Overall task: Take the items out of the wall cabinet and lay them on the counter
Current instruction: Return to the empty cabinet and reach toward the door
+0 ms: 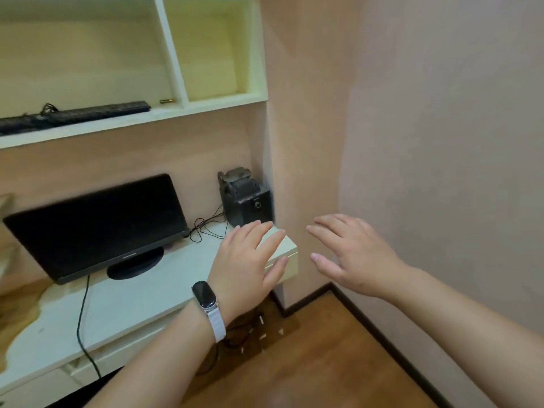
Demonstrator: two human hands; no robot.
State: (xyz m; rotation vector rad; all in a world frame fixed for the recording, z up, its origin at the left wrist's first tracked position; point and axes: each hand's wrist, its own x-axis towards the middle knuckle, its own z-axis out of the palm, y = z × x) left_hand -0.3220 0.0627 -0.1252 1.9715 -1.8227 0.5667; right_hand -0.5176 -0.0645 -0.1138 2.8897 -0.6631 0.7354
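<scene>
White counter (123, 307) below wall cabinet (182, 110), whose left compartment holds a black keyboard (76, 114) and small brass item (167, 101); left hand (247, 260) and right hand (353, 254) open, empty, near the counter's right end

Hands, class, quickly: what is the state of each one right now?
Left hand: open, fingers spread, holding nothing, over the counter corner.
Right hand: open, holding nothing, in the air beside the counter.
</scene>
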